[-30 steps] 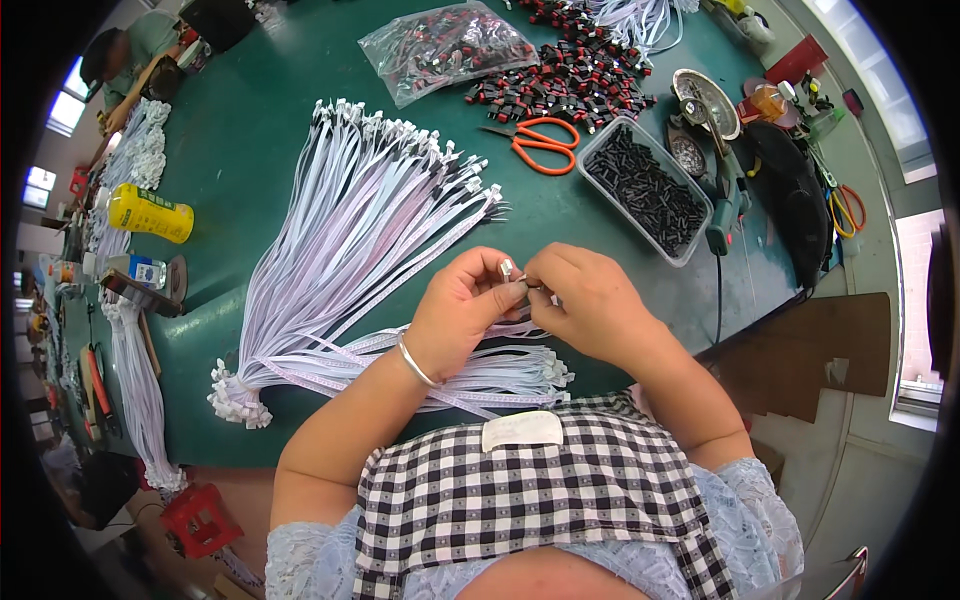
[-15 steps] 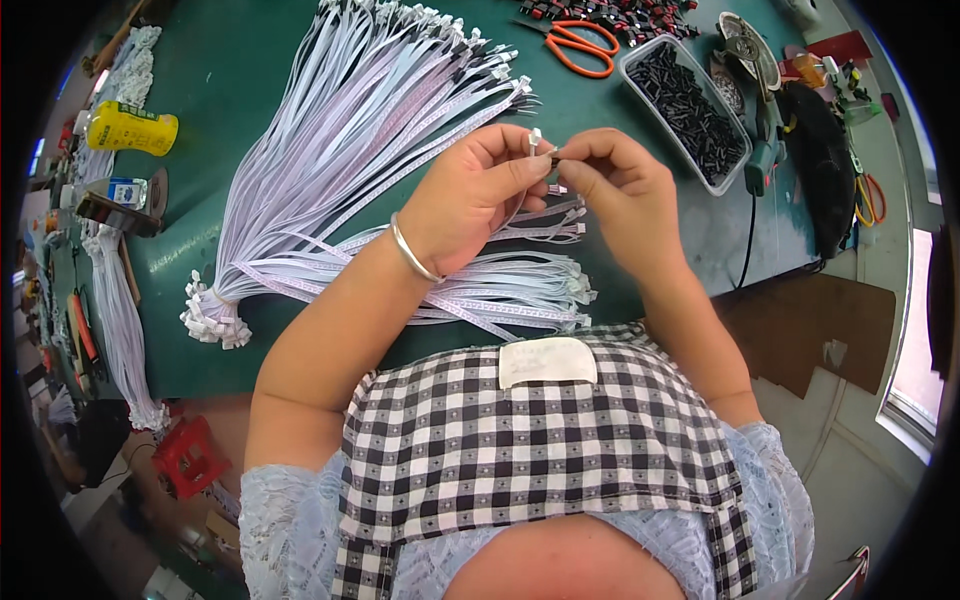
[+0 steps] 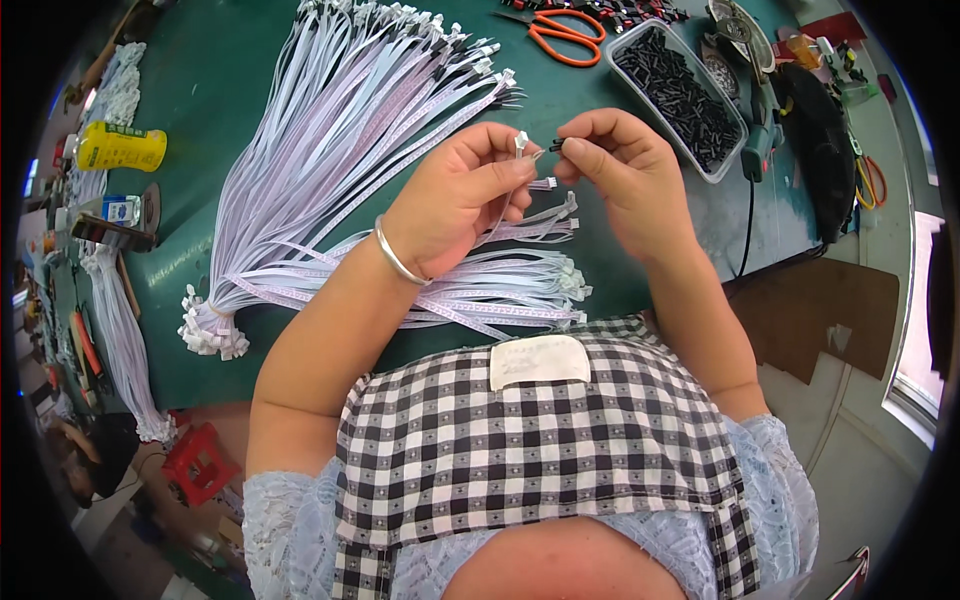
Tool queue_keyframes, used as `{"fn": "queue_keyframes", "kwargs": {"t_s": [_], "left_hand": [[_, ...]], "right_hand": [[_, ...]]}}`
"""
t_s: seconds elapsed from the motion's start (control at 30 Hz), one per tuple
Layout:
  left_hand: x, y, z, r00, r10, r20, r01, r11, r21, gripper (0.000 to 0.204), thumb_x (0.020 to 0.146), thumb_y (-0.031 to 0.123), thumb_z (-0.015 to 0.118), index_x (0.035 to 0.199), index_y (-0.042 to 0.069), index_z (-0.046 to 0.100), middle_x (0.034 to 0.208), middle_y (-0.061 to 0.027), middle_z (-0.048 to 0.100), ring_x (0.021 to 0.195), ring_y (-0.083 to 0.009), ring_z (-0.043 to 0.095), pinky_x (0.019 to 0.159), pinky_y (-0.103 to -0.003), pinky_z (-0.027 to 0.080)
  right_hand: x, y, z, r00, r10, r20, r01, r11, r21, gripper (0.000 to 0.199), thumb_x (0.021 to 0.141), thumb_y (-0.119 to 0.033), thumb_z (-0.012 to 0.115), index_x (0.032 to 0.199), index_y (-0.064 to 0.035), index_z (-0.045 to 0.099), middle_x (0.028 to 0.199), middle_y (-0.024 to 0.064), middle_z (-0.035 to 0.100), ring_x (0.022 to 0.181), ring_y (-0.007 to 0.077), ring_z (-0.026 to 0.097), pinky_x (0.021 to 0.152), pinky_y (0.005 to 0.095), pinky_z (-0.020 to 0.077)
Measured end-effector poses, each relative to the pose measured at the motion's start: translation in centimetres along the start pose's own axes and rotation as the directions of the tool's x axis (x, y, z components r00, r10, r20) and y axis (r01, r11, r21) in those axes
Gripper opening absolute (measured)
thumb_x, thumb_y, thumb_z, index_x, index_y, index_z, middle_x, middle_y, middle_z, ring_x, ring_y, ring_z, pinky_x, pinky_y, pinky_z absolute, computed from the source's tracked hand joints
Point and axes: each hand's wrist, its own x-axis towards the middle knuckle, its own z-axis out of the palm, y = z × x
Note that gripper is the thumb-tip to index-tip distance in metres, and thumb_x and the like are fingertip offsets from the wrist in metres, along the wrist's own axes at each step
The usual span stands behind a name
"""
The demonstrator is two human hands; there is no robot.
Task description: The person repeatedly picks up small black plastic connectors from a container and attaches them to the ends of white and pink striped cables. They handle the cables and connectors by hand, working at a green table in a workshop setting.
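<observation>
My left hand [image 3: 455, 198] is closed on the end of a thin white ribbon cable, whose small white connector [image 3: 521, 142] stands up past the fingers. Bare wire ends seem to poke out at the fingertips. A short gap away, my right hand [image 3: 630, 185] pinches a few small black sleeves [image 3: 558, 146] between thumb and forefinger. Under and beside the left hand lie a large bundle of white ribbon cables [image 3: 330, 150], fanned out to the far side, and a smaller bundle [image 3: 510, 280] pointing right. A clear plastic tub [image 3: 725, 172] full of short black sleeves sits beyond my right hand.
Orange-handled scissors [image 3: 565, 38] lie at the back. A soldering-iron-like green tool [image 3: 757, 155] with a black cord is at the right edge of the green table [image 3: 190, 260]. A yellow bottle [image 3: 122, 148] and another cable bundle [image 3: 115, 320] stand at left.
My hands have drawn apart from nearly touching. The right hand has moved slightly away with the black sleeves, now visible at its fingertips. The whole view has shifted a little.
</observation>
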Motion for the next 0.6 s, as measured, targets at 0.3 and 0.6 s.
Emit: {"fn": "queue_keyframes", "kwargs": {"t_s": [0.3,0.6], "left_hand": [[0.09,0.2,-0.1,0.999,-0.046,0.015,0.046,0.999,-0.012,0.01,0.091,0.011,0.059,0.1,0.007,0.057,0.08,0.0005,0.057,0.07,-0.0077,0.054,0.061,-0.021,0.045],[0.13,0.17,-0.25,0.998,-0.052,0.017,0.052,0.999,-0.011,0.01,0.091,0.011,0.058,0.1,0.007,0.057,0.08,0.0005,0.057,0.07,-0.0077,0.054,0.062,-0.021,0.045]], "right_hand": [[0.04,-0.12,0.18,1.0,-0.025,0.008,0.025,0.998,-0.056,0.016,0.086,-0.004,0.064,0.1,0.0038,0.062,0.09,0.0059,0.063,0.076,0.0099,0.059,0.068,0.0214,0.0482],[0.09,-0.14,0.31,0.999,-0.043,0.014,0.044,0.996,-0.078,0.015,0.086,-0.002,0.063,0.1,0.0031,0.063,0.09,0.0047,0.063,0.077,0.0092,0.06,0.069,0.0211,0.0491]]}}
